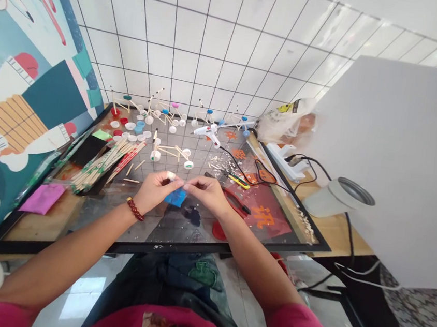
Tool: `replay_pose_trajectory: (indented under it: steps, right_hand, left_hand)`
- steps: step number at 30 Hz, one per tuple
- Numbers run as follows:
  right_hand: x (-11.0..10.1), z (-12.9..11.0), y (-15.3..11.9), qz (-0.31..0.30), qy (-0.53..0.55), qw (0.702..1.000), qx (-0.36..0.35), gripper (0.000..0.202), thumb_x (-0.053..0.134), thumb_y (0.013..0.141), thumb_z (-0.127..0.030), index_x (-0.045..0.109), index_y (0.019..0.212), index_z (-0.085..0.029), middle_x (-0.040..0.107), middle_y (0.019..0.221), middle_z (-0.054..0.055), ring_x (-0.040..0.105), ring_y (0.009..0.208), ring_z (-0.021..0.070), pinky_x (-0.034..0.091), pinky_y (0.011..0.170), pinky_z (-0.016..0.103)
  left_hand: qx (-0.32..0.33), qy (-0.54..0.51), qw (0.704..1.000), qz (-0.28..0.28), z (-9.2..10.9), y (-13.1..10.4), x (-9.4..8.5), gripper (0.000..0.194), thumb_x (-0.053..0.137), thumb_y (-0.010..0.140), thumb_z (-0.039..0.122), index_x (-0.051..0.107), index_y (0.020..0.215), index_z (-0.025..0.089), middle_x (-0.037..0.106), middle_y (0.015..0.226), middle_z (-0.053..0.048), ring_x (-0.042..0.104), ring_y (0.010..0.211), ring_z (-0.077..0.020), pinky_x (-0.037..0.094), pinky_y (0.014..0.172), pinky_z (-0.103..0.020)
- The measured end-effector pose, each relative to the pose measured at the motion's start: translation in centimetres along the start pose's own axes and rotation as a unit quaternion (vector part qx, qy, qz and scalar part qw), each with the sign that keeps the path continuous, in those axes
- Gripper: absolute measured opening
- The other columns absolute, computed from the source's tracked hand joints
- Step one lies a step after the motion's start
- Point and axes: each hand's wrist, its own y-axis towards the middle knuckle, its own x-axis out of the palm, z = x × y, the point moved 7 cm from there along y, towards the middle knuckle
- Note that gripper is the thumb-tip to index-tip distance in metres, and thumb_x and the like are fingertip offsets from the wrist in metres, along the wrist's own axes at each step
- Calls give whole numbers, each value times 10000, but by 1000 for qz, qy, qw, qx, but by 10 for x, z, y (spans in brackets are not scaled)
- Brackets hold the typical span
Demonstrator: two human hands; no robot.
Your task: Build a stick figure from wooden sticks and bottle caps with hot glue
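My left hand and my right hand meet over the near middle of the table, thumbs and fingertips pinched together. What lies between the fingertips is too small to make out. A white wrap covers one finger of my left hand. Just below the fingertips is a blue packet; whether the fingers touch it I cannot tell. Beyond my hands stands a small wheeled frame of sticks with bottle-cap wheels. Red-handled pliers lie beside my right hand, near a yellow cutter.
Bundled chopsticks and a pink packet lie left. Bottle caps and several stick frames line the back. A white glue gun trails its black cord rightward past a power strip. A grey-white cylinder stands at the right edge.
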Motion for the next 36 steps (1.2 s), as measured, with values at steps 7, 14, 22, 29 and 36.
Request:
replay_pose_trajectory:
  steps: [7, 14, 22, 29, 36]
  right_hand:
    - [7, -5, 0, -22, -50, 996, -73, 317, 722, 764, -471, 642, 687, -174, 615, 638, -10, 509, 607, 112, 415, 610, 249]
    - [-18, -7, 4, 31, -81, 990, -109, 315, 666, 847, -455, 692, 1033, -202, 679, 902, 29, 593, 767, 144, 480, 740, 281]
    - [-9, 2, 1, -79, -454, 874, -152, 186, 703, 804, -174, 754, 981, -201, 695, 930, 74, 633, 905, 214, 469, 830, 315]
    - [1, -36, -12, 13, -345, 912, -222, 240, 603, 779, -80, 731, 950, -190, 710, 879, 41, 641, 788, 157, 488, 745, 254]
    - [38, -80, -44, 40, -378, 878, -290, 193, 599, 852, -173, 727, 995, -195, 703, 900, 81, 637, 844, 205, 499, 802, 333]
  left_hand:
    - [110, 135, 984, -29, 23, -5, 4, 230, 721, 720, 363, 654, 617, 170, 685, 624, -26, 593, 582, -132, 476, 577, -236]
    - [64, 155, 986, -1, 48, -5, -20, 261, 683, 743, 430, 695, 753, 169, 691, 681, -26, 583, 598, -143, 459, 556, -239]
    - [-22, 469, 879, -78, 20, -22, -50, 296, 598, 813, 431, 702, 675, 190, 619, 574, -26, 574, 571, -183, 375, 533, -272]
    - [174, 486, 851, 96, 43, -49, -48, 386, 670, 802, 334, 695, 1137, 145, 670, 1199, -172, 597, 1168, -334, 462, 1015, -472]
    - [35, -72, 994, 76, 21, -61, -2, 479, 812, 681, 435, 720, 1066, 165, 760, 945, -58, 702, 827, -197, 592, 805, -364]
